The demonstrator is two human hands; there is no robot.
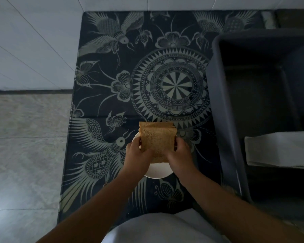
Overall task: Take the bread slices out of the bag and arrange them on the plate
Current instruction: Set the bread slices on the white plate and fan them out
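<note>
A stack of brown bread slices (pixel 157 139) stands tilted on edge above a white plate (pixel 158 172). My left hand (pixel 138 154) grips the stack's left side and my right hand (pixel 180 155) grips its right side. The plate sits on a dark patterned cloth and is mostly hidden under the bread and my hands. No bag shows around the slices from here.
The dark cloth (pixel 147 67) with pale bird and mandala prints covers the table. A dark plastic bin (pixel 252 111) stands to the right, holding a folded white cloth (pixel 279 149). Tiled floor (pixel 25 137) lies to the left.
</note>
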